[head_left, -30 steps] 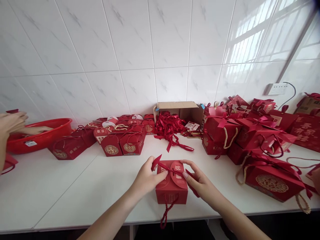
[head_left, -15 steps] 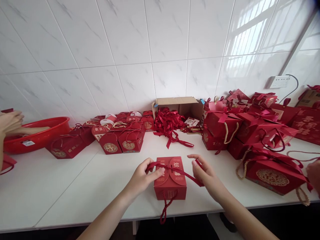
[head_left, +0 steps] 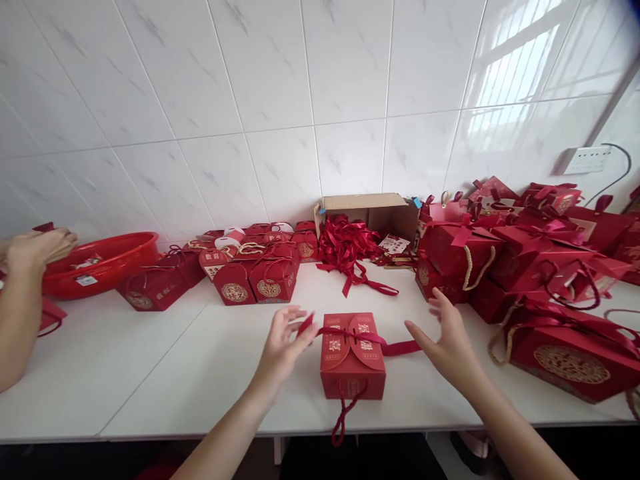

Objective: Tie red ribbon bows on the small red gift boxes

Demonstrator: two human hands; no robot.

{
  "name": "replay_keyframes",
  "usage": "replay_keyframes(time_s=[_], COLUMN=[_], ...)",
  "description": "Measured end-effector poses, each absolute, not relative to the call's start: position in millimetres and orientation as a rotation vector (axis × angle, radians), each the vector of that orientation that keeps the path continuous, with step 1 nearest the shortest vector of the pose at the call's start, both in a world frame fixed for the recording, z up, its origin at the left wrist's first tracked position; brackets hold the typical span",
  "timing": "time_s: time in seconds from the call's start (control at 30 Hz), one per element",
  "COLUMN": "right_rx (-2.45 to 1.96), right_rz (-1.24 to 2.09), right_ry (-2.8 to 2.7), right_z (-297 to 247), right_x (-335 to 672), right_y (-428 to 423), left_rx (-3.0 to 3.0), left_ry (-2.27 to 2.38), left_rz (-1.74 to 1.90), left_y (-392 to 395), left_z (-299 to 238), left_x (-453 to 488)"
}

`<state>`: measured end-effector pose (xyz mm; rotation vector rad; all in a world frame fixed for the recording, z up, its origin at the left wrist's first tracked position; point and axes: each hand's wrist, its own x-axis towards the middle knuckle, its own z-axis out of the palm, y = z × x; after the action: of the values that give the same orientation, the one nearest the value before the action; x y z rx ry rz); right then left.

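Note:
A small red gift box (head_left: 353, 373) with gold lettering sits on the white table in front of me, its curved top flaps closed. A red ribbon (head_left: 376, 339) runs across its top through the slots. At the box's left, my left hand (head_left: 285, 343) pinches one end of that ribbon between thumb and finger. My right hand (head_left: 447, 340) is open to the right of the box, thumb and fingers spread. The ribbon's other end lies close to the right thumb; whether they touch I cannot tell. A twisted red cord handle (head_left: 341, 427) hangs over the box's near side.
Behind the box, red ribbons (head_left: 345, 241) spill from a cardboard box (head_left: 367, 201). Red gift boxes (head_left: 255, 277) stand at the left, and more boxes (head_left: 570, 360) are piled at the right. Another person's hand (head_left: 40, 250) is near a red basin (head_left: 125, 257) at far left.
My right hand has let go of the ribbon, moved right and opened. My left hand has drawn slightly away from the box, still with the ribbon. The view has shifted a little left.

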<state>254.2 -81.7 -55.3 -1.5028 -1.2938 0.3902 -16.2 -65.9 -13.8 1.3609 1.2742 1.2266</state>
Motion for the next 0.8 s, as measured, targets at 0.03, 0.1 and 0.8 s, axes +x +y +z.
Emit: replay_keyframes(time_s=[0.03, 0.1, 0.8], right_rx=[-1.518, -1.471, -1.156], right_rz=[0.265, 0.170, 1.468], right_ry=[-1.320, -1.396, -1.582], right_z=[-55.3, -50.3, -4.1], right_x=[254.8, 253.0, 246.5], right_y=[-82.4, -85.3, -78.0], left_rx=[1.309, 1.302, 2.329], left_ry=[1.288, 1.383, 1.111], left_rz=[1.316, 1.483, 0.932], left_y=[-63.4, -59.0, -89.2], left_z=[-14.3, -14.6, 3.5], left_x=[-20.9, -29.8, 2.7])
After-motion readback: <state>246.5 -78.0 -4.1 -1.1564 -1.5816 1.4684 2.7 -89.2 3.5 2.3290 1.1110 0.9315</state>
